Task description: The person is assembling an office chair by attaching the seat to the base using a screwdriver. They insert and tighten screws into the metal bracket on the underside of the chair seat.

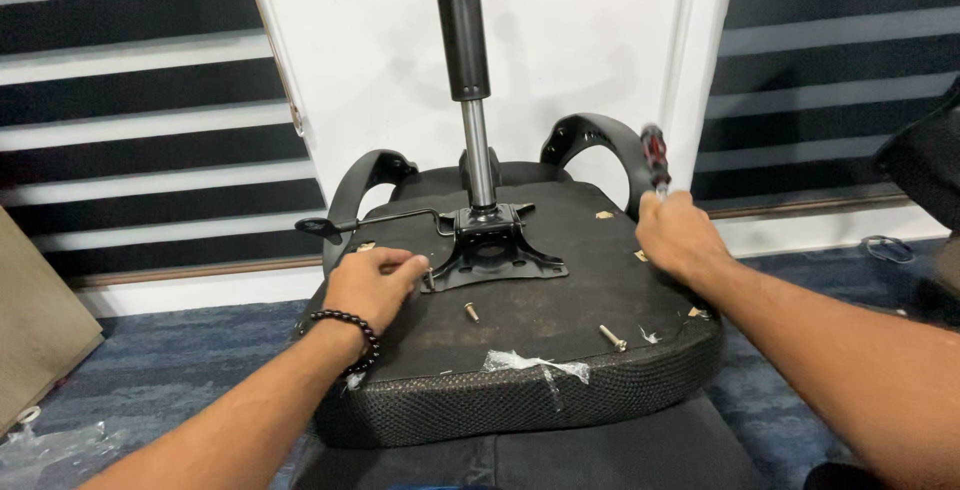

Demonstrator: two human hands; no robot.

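Two hands on an upturned chair seat (560,280), its underside facing up. Left hand (375,285) sits at the left corner of the black metal plate (495,250), fingers pinched together on a small bolt (430,278) standing at that corner. Right hand (675,235) is fisted around a red-and-black screwdriver (655,158), handle sticking up, at the right edge of the seat, well apart from the plate.

Plate lies mid-seat, slightly far of centre, with the gas column (470,80) rising straight out of it and a lever (360,220) running off to the left. Two loose bolts (471,312) lie on the seat near of the plate, one just near of it, the other further right. Armrests (590,140) curve up at the far edge.

Handling, as I judge it: bolt is small, hard, smooth, easy to drop or cross-thread, so take it by the head with fingertips. Plate is stiff steel and top-heavy with the column on it; hold at its flat corners. Seat is padded, gives under load, mesh edge grippy.
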